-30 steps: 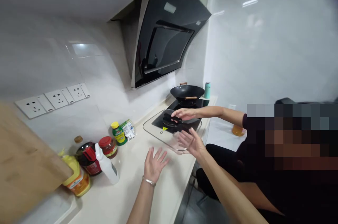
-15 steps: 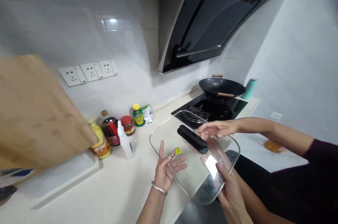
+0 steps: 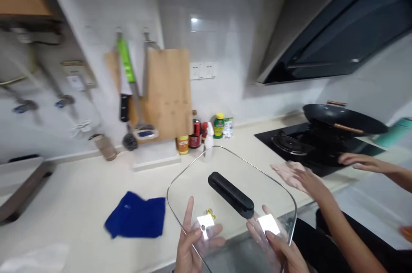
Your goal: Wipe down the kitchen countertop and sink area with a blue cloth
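I hold a clear glass lid (image 3: 199,187) with a thin metal rim and a long black handle (image 3: 230,193) above the counter's front part. My left hand (image 3: 189,247) grips its left edge, thumb on top and fingers spread beneath the glass. At the right edge, my right hand (image 3: 286,251) is closed the same way. Fingers of both hands show through the glass. Light glares off it near each hand, and a small yellow sticker (image 3: 210,213) sits by the vent hole. Left of the lid lies a blue cloth (image 3: 138,217).
At right, another person's hand (image 3: 310,185) rests on a pink cloth (image 3: 289,174); their other hand (image 3: 360,162) is near the stove (image 3: 289,144). A wok (image 3: 341,118) stands there. Bottles, a cutting board (image 3: 170,97) and hanging utensils line the wall. A sink (image 3: 25,191) is at left.
My view has swung left, bringing the blue cloth, sink and hanging utensils into sight. The other person's hands have moved away from the lid, one now on the pink cloth. I still hold the lid.
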Demonstrator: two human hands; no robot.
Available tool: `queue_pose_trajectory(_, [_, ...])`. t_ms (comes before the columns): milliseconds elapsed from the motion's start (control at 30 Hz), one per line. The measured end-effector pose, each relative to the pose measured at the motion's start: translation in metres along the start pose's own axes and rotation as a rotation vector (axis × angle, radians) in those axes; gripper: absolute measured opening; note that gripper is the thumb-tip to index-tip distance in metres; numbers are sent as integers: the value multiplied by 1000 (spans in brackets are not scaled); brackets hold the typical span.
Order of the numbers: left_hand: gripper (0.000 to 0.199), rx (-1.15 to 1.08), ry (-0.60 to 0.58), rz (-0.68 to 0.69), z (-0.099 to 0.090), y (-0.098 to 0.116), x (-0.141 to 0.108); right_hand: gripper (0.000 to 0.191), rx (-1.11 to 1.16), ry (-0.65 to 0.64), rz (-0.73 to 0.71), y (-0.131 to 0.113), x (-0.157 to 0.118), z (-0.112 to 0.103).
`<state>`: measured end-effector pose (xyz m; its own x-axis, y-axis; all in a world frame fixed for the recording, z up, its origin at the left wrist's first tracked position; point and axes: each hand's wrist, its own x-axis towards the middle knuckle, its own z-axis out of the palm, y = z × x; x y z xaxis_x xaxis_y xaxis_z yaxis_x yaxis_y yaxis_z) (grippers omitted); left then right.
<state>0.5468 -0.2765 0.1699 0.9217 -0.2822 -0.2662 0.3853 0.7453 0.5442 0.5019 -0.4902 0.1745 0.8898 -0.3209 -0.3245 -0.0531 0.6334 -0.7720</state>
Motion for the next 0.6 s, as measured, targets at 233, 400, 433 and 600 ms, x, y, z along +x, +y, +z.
queue_pose_trajectory(233, [107,-101,126,329,-69,86,-115,97,-860,102,-827,54,-48,119])
queue_pose_trajectory(400, [101,-173,253,525,-116,130,-165,69,-1160,-636,-1189,104,-58,218])
queue_pose_trajectory(433, [100,-188,284,567,-126,135,-170,66,-1184,-785,-1194,118,-59,239])
queue_pose_trajectory(600, [107,-221,424,759,-171,161,-184,43,-1208,-1107,-1017,188,-59,343])
